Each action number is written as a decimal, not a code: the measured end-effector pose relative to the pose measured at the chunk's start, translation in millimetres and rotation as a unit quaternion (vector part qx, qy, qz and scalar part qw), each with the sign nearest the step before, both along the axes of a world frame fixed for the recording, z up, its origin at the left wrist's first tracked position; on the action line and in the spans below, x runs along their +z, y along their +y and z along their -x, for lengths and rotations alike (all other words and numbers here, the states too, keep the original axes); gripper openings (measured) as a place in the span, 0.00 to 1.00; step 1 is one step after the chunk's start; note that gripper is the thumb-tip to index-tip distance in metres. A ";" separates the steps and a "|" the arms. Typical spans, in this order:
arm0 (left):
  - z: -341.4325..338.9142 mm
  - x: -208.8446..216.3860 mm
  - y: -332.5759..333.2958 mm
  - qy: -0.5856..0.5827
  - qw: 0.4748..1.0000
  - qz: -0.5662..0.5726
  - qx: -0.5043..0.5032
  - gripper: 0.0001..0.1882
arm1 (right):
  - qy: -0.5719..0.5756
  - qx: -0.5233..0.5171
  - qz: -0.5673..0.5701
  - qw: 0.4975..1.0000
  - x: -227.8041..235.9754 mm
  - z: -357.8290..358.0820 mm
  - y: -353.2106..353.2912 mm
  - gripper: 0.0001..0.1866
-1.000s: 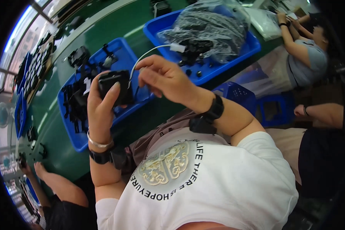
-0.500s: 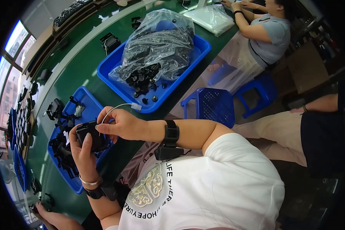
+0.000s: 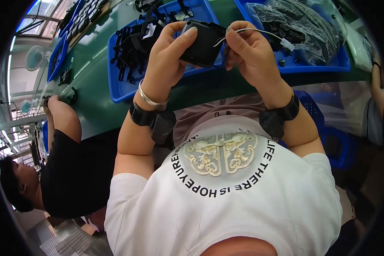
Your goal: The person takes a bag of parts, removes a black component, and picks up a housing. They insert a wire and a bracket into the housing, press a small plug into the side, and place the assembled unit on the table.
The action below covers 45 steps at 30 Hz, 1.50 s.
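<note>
My left hand is closed around the left side of a square black plastic housing, thumb on its upper face. At the housing's right side my right hand is closed, with thumb and forefinger pinching a thin white-and-black cable. Past my fingers the cable runs right to a loose white plug. The tips of my other right fingers are partly hidden beside the housing. Both hands are above the near edge of a blue tray holding black plastic brackets.
A second blue tray at the right holds a clear plastic bag with small black parts. The green table stretches left, where a co-worker's arm rests. Blue stools stand at the right below the table edge.
The view has swung, so trays and hands now appear higher and further right. Both hands still hold the housing and cable; the housing now shows its broad face.
</note>
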<state>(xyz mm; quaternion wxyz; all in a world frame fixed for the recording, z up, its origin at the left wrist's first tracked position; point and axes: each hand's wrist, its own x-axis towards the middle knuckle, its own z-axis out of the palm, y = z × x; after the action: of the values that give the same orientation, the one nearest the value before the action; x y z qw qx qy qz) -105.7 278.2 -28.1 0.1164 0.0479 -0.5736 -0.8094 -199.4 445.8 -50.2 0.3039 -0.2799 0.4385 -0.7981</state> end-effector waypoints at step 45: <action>-11.4 -11.3 46.1 0.073 0.970 -0.210 0.094 0.15 | 0.123 -0.129 0.031 0.983 -9.9 -22.9 -2.3 0.15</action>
<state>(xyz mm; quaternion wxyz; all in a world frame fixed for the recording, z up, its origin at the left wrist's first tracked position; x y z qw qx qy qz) -94.3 324.2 -39.4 0.2211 0.0660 -0.3737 -0.8984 -176.5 443.6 -60.1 0.1334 -0.3265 0.4801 -0.8032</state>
